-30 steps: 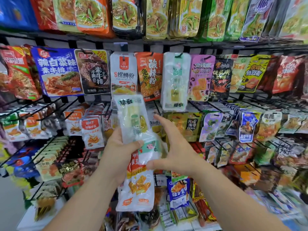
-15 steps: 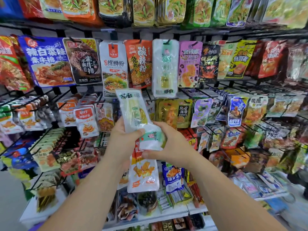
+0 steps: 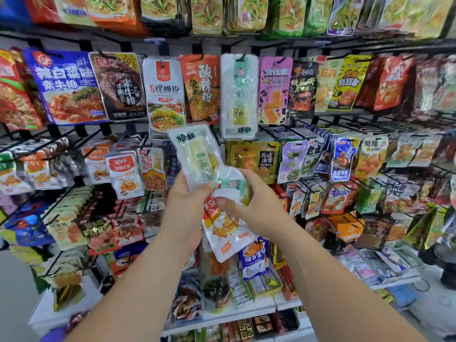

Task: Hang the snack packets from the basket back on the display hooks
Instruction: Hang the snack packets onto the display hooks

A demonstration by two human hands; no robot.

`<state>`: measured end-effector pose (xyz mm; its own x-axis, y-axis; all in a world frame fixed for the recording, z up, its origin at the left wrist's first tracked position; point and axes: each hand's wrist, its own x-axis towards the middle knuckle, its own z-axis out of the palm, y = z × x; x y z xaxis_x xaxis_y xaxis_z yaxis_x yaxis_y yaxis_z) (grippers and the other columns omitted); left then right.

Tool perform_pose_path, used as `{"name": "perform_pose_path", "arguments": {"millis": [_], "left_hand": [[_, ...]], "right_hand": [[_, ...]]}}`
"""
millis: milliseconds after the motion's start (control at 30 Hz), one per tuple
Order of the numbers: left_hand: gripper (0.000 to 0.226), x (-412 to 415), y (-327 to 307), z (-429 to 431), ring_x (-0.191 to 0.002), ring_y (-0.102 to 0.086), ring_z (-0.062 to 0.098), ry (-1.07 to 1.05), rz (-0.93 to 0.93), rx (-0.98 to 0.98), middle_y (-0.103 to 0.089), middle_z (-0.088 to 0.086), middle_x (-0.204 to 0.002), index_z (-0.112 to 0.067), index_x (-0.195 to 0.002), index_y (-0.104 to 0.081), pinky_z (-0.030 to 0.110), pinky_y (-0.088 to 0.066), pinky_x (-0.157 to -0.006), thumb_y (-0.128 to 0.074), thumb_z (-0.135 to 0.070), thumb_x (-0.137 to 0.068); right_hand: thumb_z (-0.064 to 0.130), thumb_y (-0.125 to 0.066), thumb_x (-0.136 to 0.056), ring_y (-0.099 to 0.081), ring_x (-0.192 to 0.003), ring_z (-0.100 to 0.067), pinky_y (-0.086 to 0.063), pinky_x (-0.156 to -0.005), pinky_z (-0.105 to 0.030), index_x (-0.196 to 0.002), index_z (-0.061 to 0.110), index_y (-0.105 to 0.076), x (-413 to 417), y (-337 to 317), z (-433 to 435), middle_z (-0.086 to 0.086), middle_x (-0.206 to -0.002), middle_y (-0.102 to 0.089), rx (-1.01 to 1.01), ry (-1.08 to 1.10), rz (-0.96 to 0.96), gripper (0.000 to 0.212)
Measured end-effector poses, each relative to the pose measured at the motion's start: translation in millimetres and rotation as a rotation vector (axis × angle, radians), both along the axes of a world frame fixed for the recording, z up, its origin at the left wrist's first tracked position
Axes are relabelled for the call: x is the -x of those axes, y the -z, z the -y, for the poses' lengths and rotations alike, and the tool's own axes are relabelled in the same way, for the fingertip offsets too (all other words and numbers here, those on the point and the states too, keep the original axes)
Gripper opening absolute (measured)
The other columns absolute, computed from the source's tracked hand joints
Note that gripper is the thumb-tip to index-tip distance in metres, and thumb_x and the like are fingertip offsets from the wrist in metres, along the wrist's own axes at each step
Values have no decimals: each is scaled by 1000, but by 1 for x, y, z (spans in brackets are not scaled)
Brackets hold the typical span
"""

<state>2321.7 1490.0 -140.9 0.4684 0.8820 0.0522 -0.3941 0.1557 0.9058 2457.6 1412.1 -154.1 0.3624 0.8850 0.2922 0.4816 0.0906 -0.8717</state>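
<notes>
Left hand (image 3: 186, 208) and right hand (image 3: 251, 206) are both gripping clear packet (image 3: 195, 154) tilting up-left, matching hung packet (image 3: 238, 95) hanging just above-right.

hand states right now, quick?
Left hand: grips the clear packet around its middle.
Right hand: pinches the same packet's bent, green-labelled end.

clear white packet (image 3: 197, 154) (green label), orange-white packet (image 3: 228, 233).

We count two hands, left hand (image 3: 187, 206) and right hand (image 3: 256, 206). Packets in hand: two, one clear packet (image 3: 197, 154), one white-and-orange packet (image 3: 229, 233). One matching hung clear packet (image 3: 238, 95); the rest too many to count.
</notes>
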Motion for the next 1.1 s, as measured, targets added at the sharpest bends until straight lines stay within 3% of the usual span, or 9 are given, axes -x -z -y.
{"name": "perform_pose_path", "arguments": {"millis": [167,233,367,533,700,867,967,1033,1100], "left_hand": [[38,-1,1,6,-118,-69,37,14,35,-21,-75,10,-122,-23,-130,-64,65,-51,-104,-59,1,-102],[38,0,1,8,-116,-70,38,29,63,1,-75,11,-122,-23,-132,-63,64,-54,-100,-58,0,-102],[40,3,5,15,-101,-77,29,91,107,35,-78,8,-115,-23,-134,-59,43,-64,-72,-51,2,-104],[42,0,12,16,-99,-77,31,61,41,29,-77,12,-117,-21,-134,-59,43,-64,-70,-55,6,-102],[44,-5,19,8,-101,-76,32,-105,-128,-65,-78,4,-112,-31,-126,-63,62,-61,-85,-62,4,-99],[45,-7,21,10,-103,-76,30,-144,-148,-96,-77,2,-115,-32,-129,-61,63,-60,-88,-64,2,-99],[46,-9,23,11,-104,-75,27,-170,-139,-133,-76,-1,-115,-30,-132,-60,56,-62,-86,-64,2,-99],[45,-10,23,14,-99,-76,19,-176,-131,-158,-77,-7,-108,-28,-131,-61,40,-65,-75,-62,4,-99],[47,-13,22,20,-101,-75,14,-170,-150,-174,-77,-10,-109,-29,-131,-61,32,-63,-77,-61,6,-99]], "right_hand": [[42,-86,-80,-70,-105,-13,-60,-90,-48,-132,36,-59,4,10,-2,11,-116,-72,-60,41,-132,59],[34,-87,-82,-71,-104,-13,-61,-88,-44,-132,32,-61,5,12,-3,10,-115,-73,-71,44,-159,56],[17,-88,-82,-73,-97,-15,-60,-76,-30,-126,27,-66,5,11,-3,5,-109,-76,-99,70,-261,51],[11,-91,-77,-74,-92,-15,-63,-78,-34,-115,23,-69,7,15,-3,1,-104,-77,-130,126,-357,46],[40,-86,-75,-73,-100,-22,-58,-94,-56,-115,26,-68,4,23,7,2,-104,-76,-161,175,-516,45],[28,-81,-84,-71,-112,-32,-51,-103,-62,-126,26,-64,-3,27,19,-6,-118,-75,-159,54,-671,45],[34,-87,-74,-72,-112,-29,-53,-103,-56,-126,23,-59,-3,24,25,-6,-120,-75,-144,-1,-669,61],[43,-90,-57,-72,-108,-23,-56,-97,-48,-123,22,-55,0,24,26,-7,-120,-72,-105,29,-605,78],[55,-88,-50,-69,-103,-18,-56,-90,-40,-120,24,-52,4,23,25,-7,-121,-66,-32,72,-517,84]]}}
